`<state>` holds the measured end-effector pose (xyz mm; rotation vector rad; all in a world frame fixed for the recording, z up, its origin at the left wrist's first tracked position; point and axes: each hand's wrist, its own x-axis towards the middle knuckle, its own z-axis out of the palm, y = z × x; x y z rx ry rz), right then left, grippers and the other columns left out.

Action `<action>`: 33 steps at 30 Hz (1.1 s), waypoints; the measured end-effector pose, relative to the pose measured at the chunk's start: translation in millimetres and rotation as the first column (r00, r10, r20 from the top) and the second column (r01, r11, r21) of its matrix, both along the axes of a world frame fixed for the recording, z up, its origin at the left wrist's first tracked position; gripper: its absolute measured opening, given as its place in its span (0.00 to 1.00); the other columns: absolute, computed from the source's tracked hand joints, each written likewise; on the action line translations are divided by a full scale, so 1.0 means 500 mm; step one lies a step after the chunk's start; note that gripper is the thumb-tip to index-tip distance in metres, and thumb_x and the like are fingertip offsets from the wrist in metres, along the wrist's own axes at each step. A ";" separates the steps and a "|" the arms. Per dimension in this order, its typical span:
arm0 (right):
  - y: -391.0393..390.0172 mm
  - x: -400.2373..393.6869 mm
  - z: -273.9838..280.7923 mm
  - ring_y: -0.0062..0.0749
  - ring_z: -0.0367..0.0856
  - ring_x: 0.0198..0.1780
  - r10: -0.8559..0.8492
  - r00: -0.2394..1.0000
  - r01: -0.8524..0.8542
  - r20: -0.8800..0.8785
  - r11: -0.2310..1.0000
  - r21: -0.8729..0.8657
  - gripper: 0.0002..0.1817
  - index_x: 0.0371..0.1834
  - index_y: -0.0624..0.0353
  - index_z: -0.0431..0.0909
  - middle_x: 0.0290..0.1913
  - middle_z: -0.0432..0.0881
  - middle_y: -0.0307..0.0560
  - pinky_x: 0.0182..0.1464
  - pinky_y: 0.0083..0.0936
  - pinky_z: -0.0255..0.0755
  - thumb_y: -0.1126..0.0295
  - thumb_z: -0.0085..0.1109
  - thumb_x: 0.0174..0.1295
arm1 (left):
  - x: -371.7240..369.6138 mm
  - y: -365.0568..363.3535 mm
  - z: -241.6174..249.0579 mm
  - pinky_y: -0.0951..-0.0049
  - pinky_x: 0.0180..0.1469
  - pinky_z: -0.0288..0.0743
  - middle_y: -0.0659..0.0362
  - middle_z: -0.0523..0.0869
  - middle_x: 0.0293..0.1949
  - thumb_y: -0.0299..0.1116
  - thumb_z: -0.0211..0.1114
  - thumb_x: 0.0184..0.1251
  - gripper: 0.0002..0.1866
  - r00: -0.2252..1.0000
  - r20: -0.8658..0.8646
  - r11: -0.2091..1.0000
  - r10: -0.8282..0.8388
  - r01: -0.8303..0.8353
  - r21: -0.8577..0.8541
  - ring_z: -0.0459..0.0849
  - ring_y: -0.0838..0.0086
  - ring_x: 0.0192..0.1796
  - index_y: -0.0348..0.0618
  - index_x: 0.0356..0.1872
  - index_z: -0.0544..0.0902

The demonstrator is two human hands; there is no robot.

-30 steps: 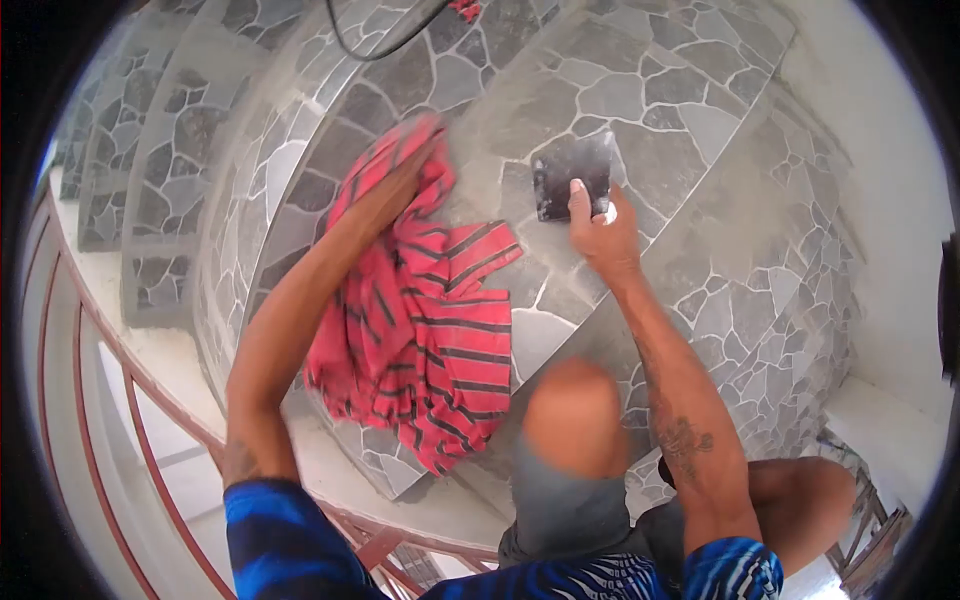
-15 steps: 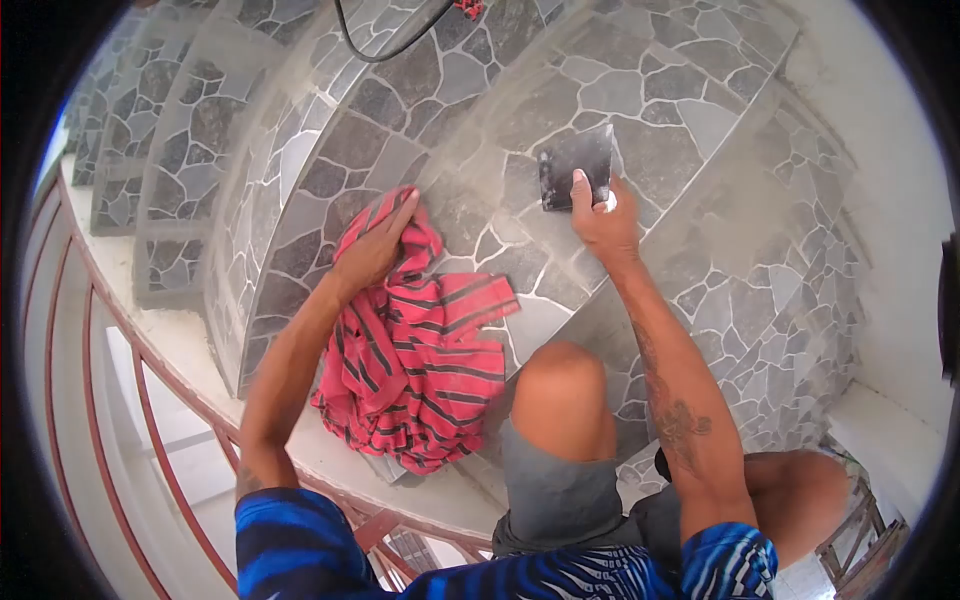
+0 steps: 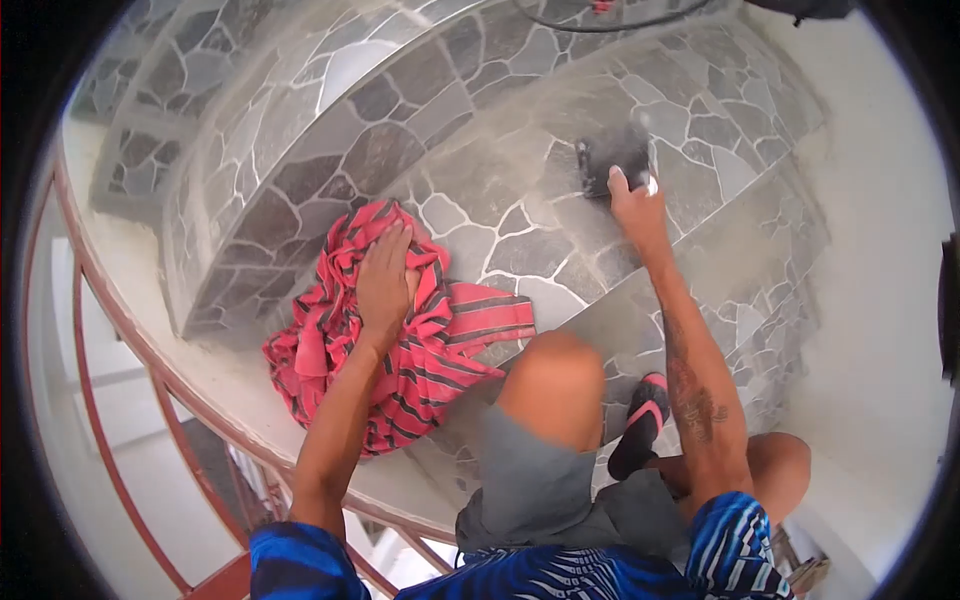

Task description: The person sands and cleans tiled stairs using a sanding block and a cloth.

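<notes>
My left hand (image 3: 384,275) lies flat on a bunched red cloth with dark stripes (image 3: 425,395), fingers stretched out over its folds. The cloth rests on the stone-patterned step, against the riser of the step above. In my right hand (image 3: 637,205) is a flat black rectangular piece (image 3: 612,160), smeared by motion, with my thumb on top of it. Its exact kind cannot be made out. It is at the surface of the grey stone step (image 3: 530,245), which has pale joints and a dusty film.
Curved stone-faced steps (image 3: 330,150) rise at the upper left. A reddish metal railing (image 3: 150,350) bends round the left side. On the right stands a pale wall (image 3: 870,250). A black cable (image 3: 620,28) crosses the top. My knee (image 3: 555,385) and a dark shoe (image 3: 640,425) are close by.
My left hand has shifted from the cloth's upper edge to flatten over its middle folds. My right hand and the black piece appear farther right; the whole view has also shifted.
</notes>
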<state>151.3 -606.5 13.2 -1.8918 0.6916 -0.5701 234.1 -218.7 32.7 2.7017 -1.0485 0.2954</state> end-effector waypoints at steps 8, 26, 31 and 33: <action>0.024 0.241 0.206 0.54 0.84 0.50 0.522 0.759 -0.509 -0.390 0.102 -0.855 0.17 0.56 0.54 0.81 0.46 0.83 0.52 0.50 0.45 0.80 0.74 0.60 0.62 | -0.001 0.016 -0.016 0.56 0.75 0.67 0.51 0.79 0.70 0.31 0.63 0.60 0.31 0.999 0.052 0.997 0.013 -0.009 -0.082 0.76 0.60 0.73 0.41 0.69 0.77; 0.035 0.369 0.092 0.49 0.82 0.54 0.593 0.647 -0.406 -0.479 -0.263 -0.875 0.20 0.55 0.52 0.78 0.49 0.81 0.46 0.54 0.43 0.78 0.78 0.59 0.57 | -0.007 0.017 -0.021 0.60 0.72 0.70 0.57 0.80 0.69 0.33 0.64 0.60 0.30 0.995 0.056 0.995 0.077 -0.073 -0.070 0.76 0.64 0.71 0.47 0.67 0.78; 0.022 0.363 0.128 0.50 0.83 0.54 0.603 0.662 -0.481 -0.446 -0.115 -0.869 0.20 0.52 0.53 0.79 0.51 0.84 0.47 0.54 0.45 0.78 0.78 0.61 0.54 | -0.006 0.020 -0.031 0.58 0.72 0.70 0.57 0.77 0.71 0.29 0.63 0.55 0.35 0.995 0.019 0.993 0.101 -0.099 -0.061 0.75 0.61 0.73 0.47 0.70 0.75; 0.003 0.375 0.120 0.51 0.84 0.52 0.661 0.600 -0.469 -0.451 -0.166 -0.868 0.21 0.55 0.52 0.79 0.51 0.84 0.47 0.52 0.44 0.80 0.78 0.61 0.56 | -0.008 0.020 -0.035 0.58 0.72 0.70 0.57 0.77 0.71 0.29 0.62 0.55 0.35 0.993 0.025 0.992 0.118 -0.116 -0.051 0.75 0.61 0.73 0.47 0.70 0.75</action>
